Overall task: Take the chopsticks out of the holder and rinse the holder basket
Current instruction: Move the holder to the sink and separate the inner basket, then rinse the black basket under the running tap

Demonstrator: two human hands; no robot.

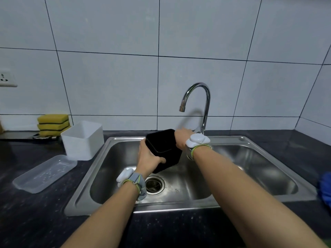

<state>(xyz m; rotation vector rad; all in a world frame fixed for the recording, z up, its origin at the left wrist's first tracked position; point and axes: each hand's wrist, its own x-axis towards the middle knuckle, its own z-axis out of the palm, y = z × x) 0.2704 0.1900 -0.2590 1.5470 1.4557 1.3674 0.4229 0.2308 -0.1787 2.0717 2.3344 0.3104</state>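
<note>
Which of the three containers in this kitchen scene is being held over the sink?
The black basket, gripped by the left hand above the sink. The white tub and clear tray sit on the counter.

A home kitchen: steel sink (125, 140), curved tap (200, 97), tiled wall (107, 77), stacked sponges (53, 124).

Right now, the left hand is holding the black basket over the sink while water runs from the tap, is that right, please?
Not quite: no water is running from the tap; its spout is dry in the head view. The rest holds: the left hand is holding the black basket over the sink.
</note>
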